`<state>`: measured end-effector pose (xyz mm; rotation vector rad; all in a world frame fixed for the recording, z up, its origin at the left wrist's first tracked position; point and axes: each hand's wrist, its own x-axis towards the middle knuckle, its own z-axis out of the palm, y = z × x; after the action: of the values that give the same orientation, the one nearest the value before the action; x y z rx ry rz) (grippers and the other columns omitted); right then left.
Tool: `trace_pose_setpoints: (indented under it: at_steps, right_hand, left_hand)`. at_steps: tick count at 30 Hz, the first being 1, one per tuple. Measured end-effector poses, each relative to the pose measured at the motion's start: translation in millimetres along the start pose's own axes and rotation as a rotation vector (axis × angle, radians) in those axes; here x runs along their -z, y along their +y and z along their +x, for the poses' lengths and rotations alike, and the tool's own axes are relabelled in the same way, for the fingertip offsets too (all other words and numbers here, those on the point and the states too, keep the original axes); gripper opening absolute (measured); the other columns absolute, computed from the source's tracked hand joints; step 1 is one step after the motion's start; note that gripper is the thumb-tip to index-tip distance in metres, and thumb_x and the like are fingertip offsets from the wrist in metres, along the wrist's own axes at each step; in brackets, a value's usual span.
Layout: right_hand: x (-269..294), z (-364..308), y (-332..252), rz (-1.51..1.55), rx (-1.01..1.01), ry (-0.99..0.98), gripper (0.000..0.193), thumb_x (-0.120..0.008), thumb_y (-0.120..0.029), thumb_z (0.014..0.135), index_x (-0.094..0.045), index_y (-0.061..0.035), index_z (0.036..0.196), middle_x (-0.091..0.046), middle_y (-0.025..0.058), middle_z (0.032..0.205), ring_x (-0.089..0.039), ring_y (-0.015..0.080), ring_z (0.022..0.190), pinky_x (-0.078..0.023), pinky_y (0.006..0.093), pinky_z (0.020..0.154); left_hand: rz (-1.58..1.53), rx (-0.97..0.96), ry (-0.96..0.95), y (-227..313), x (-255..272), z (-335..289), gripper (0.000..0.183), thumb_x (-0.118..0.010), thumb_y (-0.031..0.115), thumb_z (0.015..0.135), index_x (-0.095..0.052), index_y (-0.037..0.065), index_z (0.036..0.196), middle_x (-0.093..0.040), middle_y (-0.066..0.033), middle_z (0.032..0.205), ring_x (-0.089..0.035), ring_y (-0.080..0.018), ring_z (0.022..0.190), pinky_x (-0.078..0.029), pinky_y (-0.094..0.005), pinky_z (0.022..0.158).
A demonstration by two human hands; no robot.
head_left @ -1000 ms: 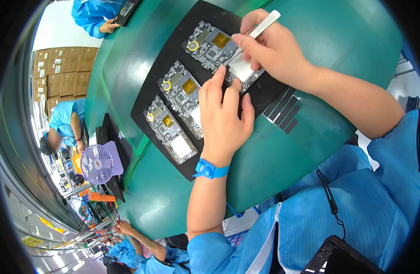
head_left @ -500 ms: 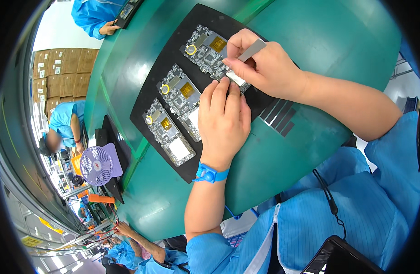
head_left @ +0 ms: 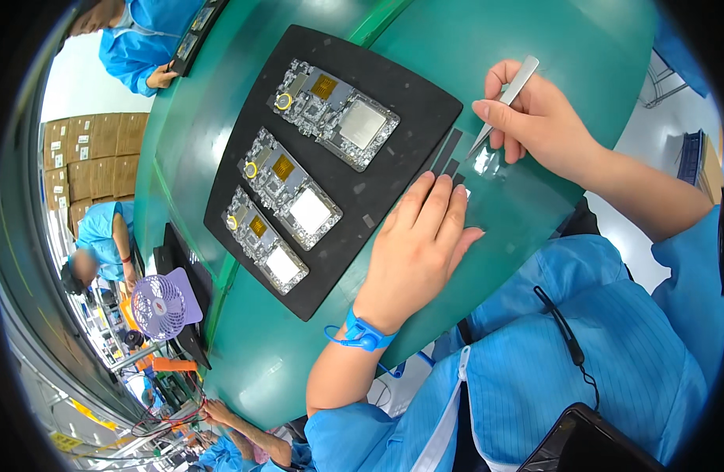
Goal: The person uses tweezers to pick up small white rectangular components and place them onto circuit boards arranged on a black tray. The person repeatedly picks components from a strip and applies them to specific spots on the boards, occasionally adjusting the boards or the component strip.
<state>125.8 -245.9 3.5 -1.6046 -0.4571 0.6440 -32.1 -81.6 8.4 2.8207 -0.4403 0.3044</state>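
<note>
Three grey rectangular circuit boards (head_left: 335, 114) lie in a row on one black foam mat (head_left: 409, 94). The left hand (head_left: 413, 252) rests flat beside dark strips (head_left: 448, 151); the right hand (head_left: 535, 118) pinches slim metal tweezers (head_left: 505, 102) above them.

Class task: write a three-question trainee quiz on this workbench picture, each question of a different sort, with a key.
1. True or false: the right hand holds tweezers.
2. How many circuit boards lie on the black mat? A) two B) three C) five
3. Fill in: the left hand rests flat, its fingers beside the dark ____ at the mat's edge.

Key: 1 true; 2 B; 3 strips. The boards. The left wrist wears a blue strap.
</note>
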Motion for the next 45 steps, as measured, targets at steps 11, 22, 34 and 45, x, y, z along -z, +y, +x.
trace_pose_setpoints:
  at_steps: [11, 22, 34, 45]
  right_hand:
    - [-15, 6, 1, 0.033, 0.03, -0.047, 0.018, -0.062, -0.02, 0.092, -0.05, -0.0067, 0.096, -0.059, 0.003, 0.066, -0.054, 0.0069, 0.051, -0.041, 0.0221, 0.046]
    - [-7, 10, -6, -0.077, 0.003, -0.05, 0.019, -0.061, -0.022, 0.092, -0.049, -0.0081, 0.096, -0.059, 0.0019, 0.065, -0.054, 0.0064, 0.049, -0.038, 0.021, 0.044]
    - [-10, 11, -9, -0.079, 0.003, -0.062, 0.017, -0.06, -0.021, 0.093, -0.05, -0.0078, 0.096, -0.059, 0.0024, 0.063, -0.055, 0.0068, 0.047, -0.037, 0.0192, 0.04]
    - [-9, 14, -7, -0.068, -0.003, -0.081, 0.019, -0.059, -0.023, 0.093, -0.05, -0.0075, 0.099, -0.059, 0.003, 0.063, -0.055, 0.0068, 0.047, -0.037, 0.0195, 0.041]
  left_hand:
    - [0.015, -0.004, 0.009, 0, 1, 3, 0.043, -0.074, 0.029, 0.076, -0.062, 0.004, 0.11, -0.058, -0.014, 0.119, -0.058, -0.0301, 0.11, -0.054, -0.0366, 0.083]
    - [0.007, -0.009, 0.021, -3, 0, 1, 0.042, -0.073, 0.029, 0.077, -0.062, 0.003, 0.109, -0.058, -0.0132, 0.12, -0.057, -0.0292, 0.111, -0.053, -0.0361, 0.084]
    - [0.01, 0.006, 0.0, -1, 1, 1, 0.041, -0.072, 0.027, 0.078, -0.062, 0.003, 0.109, -0.058, -0.0134, 0.12, -0.056, -0.029, 0.112, -0.053, -0.0361, 0.084]
    - [0.008, 0.009, -0.01, 1, 0, 2, 0.04, -0.071, 0.026, 0.079, -0.062, 0.003, 0.11, -0.057, -0.0139, 0.121, -0.055, -0.0293, 0.114, -0.053, -0.0366, 0.084]
